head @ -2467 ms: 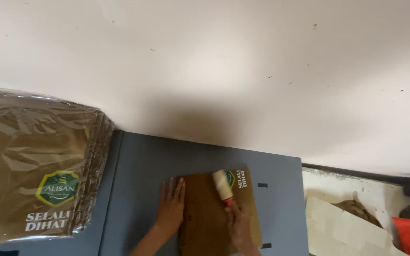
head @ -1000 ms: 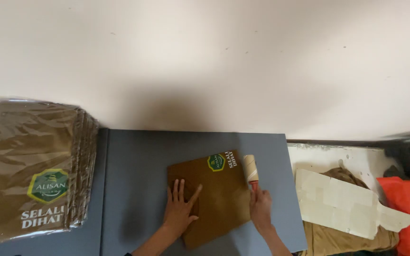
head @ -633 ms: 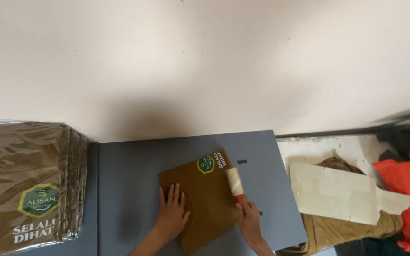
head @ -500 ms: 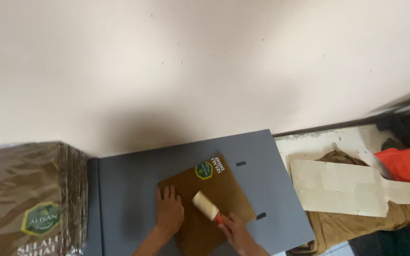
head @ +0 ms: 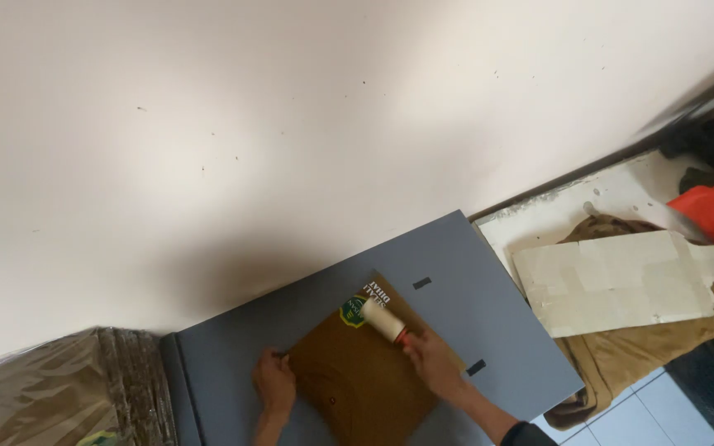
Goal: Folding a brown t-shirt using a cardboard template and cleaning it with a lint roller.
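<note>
Edges and room: the brown sheet [head: 365, 376] lies askew on the grey desk [head: 464, 272], its near part running toward the desk's front edge; bare grey shows to its left and right, and a wider strip behind it up to the wall.
Left hand [head: 275, 386]: lies flat on the sheet's left edge, fingers [head: 278, 361] spread and pressing down, gripping nothing.
Right hand [head: 433, 364]: fingers curled tight around the red handle of a cream roller [head: 383, 320], whose barrel rests on the sheet's far corner, beside a green badge.
Sheet: plain matt brown, flat, with white lettering at the far corner.
Desk: smooth grey, two small dark slots right of the sheet.
Surroundings: a plastic-wrapped stack of brown sheets [head: 51, 392] at left; pale wall [head: 291, 124] behind; right of the desk, a taped cardboard piece [head: 621, 281] on brown cloth, above tiled floor.
</note>
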